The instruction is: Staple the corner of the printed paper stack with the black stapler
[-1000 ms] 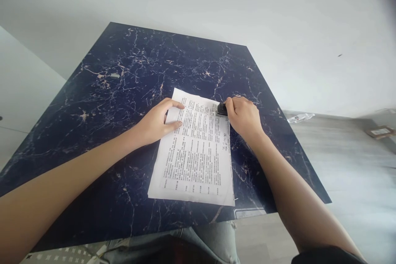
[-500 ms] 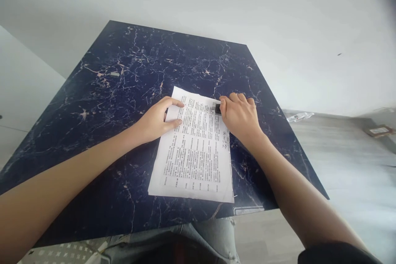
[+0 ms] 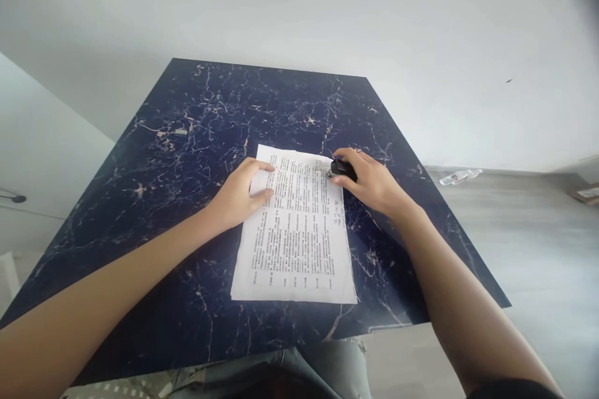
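Observation:
A printed sheet of paper (image 3: 294, 230) lies flat on the dark blue marble table (image 3: 196, 137). My left hand (image 3: 238, 193) rests on the sheet's upper left corner, fingers curled and pressing it down. My right hand (image 3: 369, 184) is at the sheet's upper right corner, fingers closed round a small black object (image 3: 339, 168), perhaps a stapler or a stamp, whose front end sits on the paper's edge.
A small pale item (image 3: 181, 131) lies on the table at the far left. White walls stand behind and to the left. Grey floor lies to the right, with a clear plastic wrapper (image 3: 456, 176) and a flat box (image 3: 588, 192) on it.
My right hand has shifted slightly right, and the black object shows more between its fingers. The view has tilted a little. My left hand stays on the paper.

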### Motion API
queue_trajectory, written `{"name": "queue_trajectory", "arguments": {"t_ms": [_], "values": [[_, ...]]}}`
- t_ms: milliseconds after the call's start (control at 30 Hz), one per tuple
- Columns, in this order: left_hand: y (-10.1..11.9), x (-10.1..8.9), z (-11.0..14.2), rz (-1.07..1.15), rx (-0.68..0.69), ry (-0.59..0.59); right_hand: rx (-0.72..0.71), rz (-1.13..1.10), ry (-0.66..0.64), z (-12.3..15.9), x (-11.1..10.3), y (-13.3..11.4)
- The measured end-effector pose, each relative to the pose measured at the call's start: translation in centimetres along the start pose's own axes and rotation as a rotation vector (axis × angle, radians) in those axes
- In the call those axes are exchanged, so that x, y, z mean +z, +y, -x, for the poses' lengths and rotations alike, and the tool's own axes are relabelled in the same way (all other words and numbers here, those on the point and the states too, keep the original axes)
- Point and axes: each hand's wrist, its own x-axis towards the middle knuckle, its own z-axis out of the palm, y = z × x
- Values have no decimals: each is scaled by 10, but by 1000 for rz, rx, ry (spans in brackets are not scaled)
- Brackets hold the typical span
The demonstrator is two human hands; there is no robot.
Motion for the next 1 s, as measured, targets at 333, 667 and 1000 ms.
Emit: {"name": "queue_trajectory", "arguments": {"t_ms": [333,667,1000], "values": [[-15,-4,4,-462,108,122,145,114,170,0,-8,27],[-21,-4,2,-473,186,-271,35,-267,354,11,5,-48],[-15,0,2,-451,100,-279,-239,-175,58,3,45,-74]]}}
